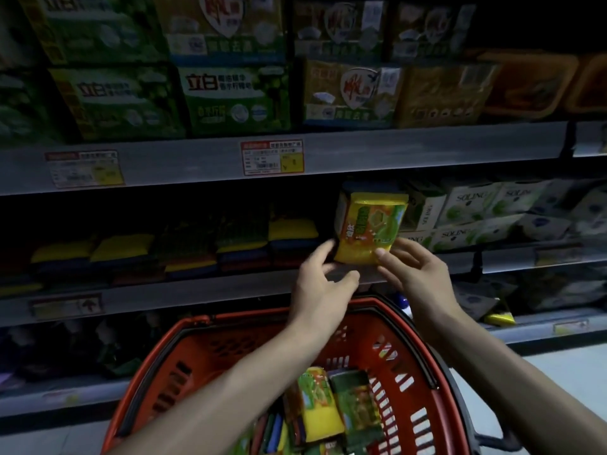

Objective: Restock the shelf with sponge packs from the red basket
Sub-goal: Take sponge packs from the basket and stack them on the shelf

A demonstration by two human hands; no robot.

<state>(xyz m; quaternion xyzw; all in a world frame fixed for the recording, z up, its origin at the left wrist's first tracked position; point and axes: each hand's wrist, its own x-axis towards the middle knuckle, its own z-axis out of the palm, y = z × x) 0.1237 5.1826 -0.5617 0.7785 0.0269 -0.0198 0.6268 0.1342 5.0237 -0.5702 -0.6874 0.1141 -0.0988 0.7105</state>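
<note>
Dim shop aisle; stacked sponges [243, 244] lining shelf [230, 290] at centre left. Pinches sponge pack [369, 228] at shelf edge, centre frame, in right hand [417, 274] fingers; left hand [320, 290] fingers relaxed, touching its corner. Several packs [328, 405] in red basket [423, 349] below: seemingly partway.

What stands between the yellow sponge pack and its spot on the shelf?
Nothing visible. The yellow plastic-wrapped sponge pack, pinched by the right hand, already sits at the grey shelf's front edge, between stacked sponges and white boxes.

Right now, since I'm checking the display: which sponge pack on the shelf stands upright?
The yellow pack pinched by the right hand, at the shelf front edge; the others lie flat in stacks to its left.
</note>
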